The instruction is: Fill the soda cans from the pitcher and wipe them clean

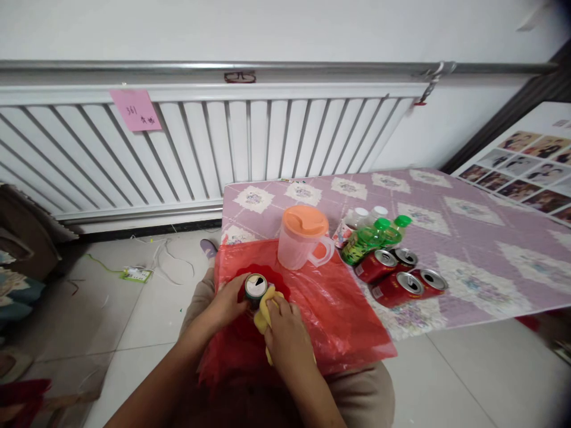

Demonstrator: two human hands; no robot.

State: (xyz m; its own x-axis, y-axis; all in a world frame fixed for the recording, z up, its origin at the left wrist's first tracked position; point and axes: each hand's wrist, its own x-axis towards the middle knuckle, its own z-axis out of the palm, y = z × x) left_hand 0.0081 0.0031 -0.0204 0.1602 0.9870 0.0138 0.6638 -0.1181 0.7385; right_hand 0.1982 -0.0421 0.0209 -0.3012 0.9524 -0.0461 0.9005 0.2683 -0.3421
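An opened drink can (256, 286) stands on a red plastic sheet (343, 321), its silver top facing up and its side dark green. My left hand (229, 302) is closed round the can's left side. Against the can's right side my right hand (288, 333) presses a yellow cloth (264, 312), fingers curled over it. Just beyond the hands is a translucent pitcher (294, 249) with an orange lid, its handle to the right. The can's lower part is hidden by the hands and cloth.
Several red drink cans (397, 288) and green-capped bottles (361, 242) stand close together right of the pitcher on a purple patterned tablecloth (401, 205). A white radiator (267, 137) runs behind the table. Cables (172, 258) and a power strip (136, 274) lie on the floor at left.
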